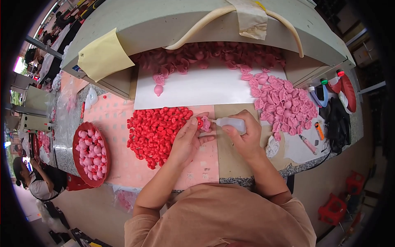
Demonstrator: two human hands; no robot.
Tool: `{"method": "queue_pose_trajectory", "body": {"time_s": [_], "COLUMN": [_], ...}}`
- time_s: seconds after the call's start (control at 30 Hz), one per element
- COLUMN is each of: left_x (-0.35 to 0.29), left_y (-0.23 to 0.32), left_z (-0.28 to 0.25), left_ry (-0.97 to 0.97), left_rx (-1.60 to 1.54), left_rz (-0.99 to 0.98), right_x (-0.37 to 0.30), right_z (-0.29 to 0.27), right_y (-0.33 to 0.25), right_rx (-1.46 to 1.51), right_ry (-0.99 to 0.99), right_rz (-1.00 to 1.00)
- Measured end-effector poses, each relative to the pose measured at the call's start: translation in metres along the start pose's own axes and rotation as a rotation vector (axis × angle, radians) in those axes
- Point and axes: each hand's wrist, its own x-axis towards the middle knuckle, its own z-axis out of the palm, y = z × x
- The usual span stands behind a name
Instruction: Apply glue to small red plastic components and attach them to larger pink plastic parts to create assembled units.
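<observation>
My left hand pinches a small red piece together with a pink petal-like piece at its fingertips. In my right hand is a translucent squeeze bottle, tipped sideways, its thin nozzle pointing at the pink piece. Whether the nozzle touches it I cannot tell. Just left of my left hand lies a heap of small glossy red pieces. Beyond my right hand spreads a pile of pink petal-edged pieces, partly on a white sheet.
A red basket at the left holds pink-and-red pieces. Ahead stands a grey cabinet with more pink pieces beneath it. To the right are an orange cutter, a tube and a black bag. A person sits far left.
</observation>
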Motion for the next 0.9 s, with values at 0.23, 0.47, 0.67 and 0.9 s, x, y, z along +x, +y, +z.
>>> {"method": "queue_pose_trajectory", "body": {"time_s": [0.23,0.47,0.67,0.9], "left_x": [-0.0004,-0.0001,0.0003,-0.0002], "left_y": [-0.0015,-0.0001,0.0004,-0.0009], "left_z": [-0.0014,0.0018,0.0024,0.0011], "left_ry": [0.01,0.025,0.03,0.027], "left_rx": [-0.003,0.001,-0.003,-0.001], "left_rz": [0.005,-0.001,-0.005,-0.003], "right_x": [-0.0007,0.0006,-0.0004,-0.0009], "right_z": [-0.0001,-0.0003,0.0001,-0.0004], "right_y": [0.0,-0.0009,0.0008,0.0001], "right_rx": [0.004,-0.041,-0.039,-0.03], "right_ry": [0.001,0.007,-0.007,-0.014], "right_rz": [-0.006,-0.046,-0.057,-0.061]}}
